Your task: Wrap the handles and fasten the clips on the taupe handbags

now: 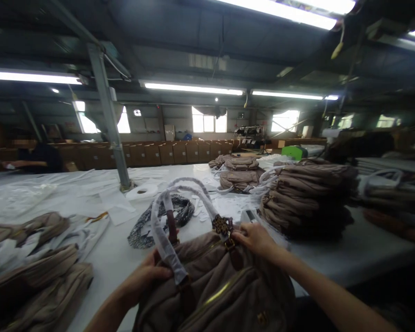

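Note:
A taupe handbag with brass zippers sits close in front of me, tilted on the table's near side. Its two handles are wrapped in white film and arch upward. My left hand grips the bag's upper left edge beside a handle base, thumb on the near side. At the upper right, my right hand has its fingers closed at the handle's brass buckle. Right there hangs an ornate dark-gold charm. Behind the handles lies a coiled black-and-white cord or strap bundle.
To the right rises a tall stack of taupe bags, with more bags behind. Other taupe bags lie at left. A metal post stands on the table beside a white roll. A person is at far left.

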Motion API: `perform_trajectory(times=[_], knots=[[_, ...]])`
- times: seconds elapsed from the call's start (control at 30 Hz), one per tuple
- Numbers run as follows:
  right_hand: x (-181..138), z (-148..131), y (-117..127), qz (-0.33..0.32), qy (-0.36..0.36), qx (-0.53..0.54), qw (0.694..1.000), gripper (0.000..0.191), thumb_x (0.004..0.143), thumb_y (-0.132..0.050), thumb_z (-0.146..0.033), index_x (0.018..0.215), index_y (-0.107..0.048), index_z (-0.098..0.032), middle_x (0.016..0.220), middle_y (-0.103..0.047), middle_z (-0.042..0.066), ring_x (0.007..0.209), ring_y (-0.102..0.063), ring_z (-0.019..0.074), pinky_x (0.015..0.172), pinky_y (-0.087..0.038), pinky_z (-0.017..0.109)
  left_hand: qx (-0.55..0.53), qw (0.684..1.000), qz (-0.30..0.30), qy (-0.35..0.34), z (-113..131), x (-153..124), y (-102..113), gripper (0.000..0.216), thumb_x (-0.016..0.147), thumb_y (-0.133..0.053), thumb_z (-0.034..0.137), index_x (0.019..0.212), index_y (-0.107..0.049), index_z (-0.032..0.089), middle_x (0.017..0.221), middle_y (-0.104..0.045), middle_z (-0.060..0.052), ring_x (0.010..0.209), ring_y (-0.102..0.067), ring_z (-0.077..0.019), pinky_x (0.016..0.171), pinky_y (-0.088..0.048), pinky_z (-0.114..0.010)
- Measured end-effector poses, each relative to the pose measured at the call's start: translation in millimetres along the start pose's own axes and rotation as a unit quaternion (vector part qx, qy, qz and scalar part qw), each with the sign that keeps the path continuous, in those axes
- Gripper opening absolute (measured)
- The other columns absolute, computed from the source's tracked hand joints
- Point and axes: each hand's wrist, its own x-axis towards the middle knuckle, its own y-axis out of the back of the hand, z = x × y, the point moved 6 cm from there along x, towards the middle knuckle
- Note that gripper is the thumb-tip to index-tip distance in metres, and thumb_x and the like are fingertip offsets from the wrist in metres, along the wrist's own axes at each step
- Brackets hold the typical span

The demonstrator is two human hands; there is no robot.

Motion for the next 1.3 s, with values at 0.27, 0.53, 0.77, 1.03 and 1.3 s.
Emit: perform_trajectory(times=[0.27,0.53,0.77,1.03,1.3], knots=[[-68.9,11.4,-89.6,-0.075,-0.012,-0.079,0.994,0.022,0.086,-0.056,-0.035,0.083,-0.068,-0.016,0.076,-0.072,0.013,0.075,-0.068,0.0283,0.058,-0.039,0.027,0.033,0.992,0.014,0.117,-122.7,2.9,17.6,0.071,0.043,-0.056,0.002,0.112,-0.058,0.018,0.105,-0.068,-0.007,0.109,-0.056,-0.0326,0.098,-0.040,-0.042],[-75.0,22.4,-93.4,-0.091,0.009,-0.093,0.991,0.022,0.088,-0.051,-0.033,0.083,-0.068,-0.020,0.080,-0.070,0.010,0.078,-0.066,0.0262,0.065,-0.042,0.029,0.166,0.972,0.081,0.144,-80.7,12.6,77.0,0.053,0.061,-0.072,0.049,0.099,-0.062,0.015,0.087,-0.071,-0.011,0.084,-0.068,-0.0277,0.079,-0.051,-0.039],[16.7,7.9,-60.1,-0.014,-0.015,0.035,0.999,0.029,0.091,-0.041,-0.032,0.086,-0.066,-0.018,0.086,-0.068,0.009,0.081,-0.062,0.0205,0.072,-0.040,0.027,0.357,0.918,0.172,0.010,-36.6,124.4,113.6,0.039,0.080,-0.061,0.038,0.109,-0.056,0.013,0.101,-0.065,-0.009,0.095,-0.061,-0.0220,0.087,-0.046,-0.038],[122.6,-12.0,-126.1,-0.048,0.000,0.127,0.991,0.023,0.086,-0.050,-0.024,0.100,-0.066,-0.016,0.093,-0.071,0.008,0.087,-0.064,0.0193,0.075,-0.043,0.025,0.483,0.871,0.085,-0.028,-64.1,212.9,77.6,0.029,0.085,-0.060,0.030,0.110,-0.057,0.016,0.116,-0.059,-0.007,0.103,-0.058,-0.0234,0.090,-0.045,-0.046],[164.7,-24.4,-137.6,-0.065,0.027,0.229,0.971,0.031,0.083,-0.056,-0.042,0.098,-0.066,-0.016,0.081,-0.070,0.005,0.074,-0.063,0.0176,0.066,-0.045,0.024,0.448,0.888,0.004,-0.100,-24.7,213.7,50.2,0.024,0.089,-0.047,0.039,0.097,-0.055,0.018,0.079,-0.058,0.001,0.073,-0.058,-0.0158,0.070,-0.046,-0.030]])
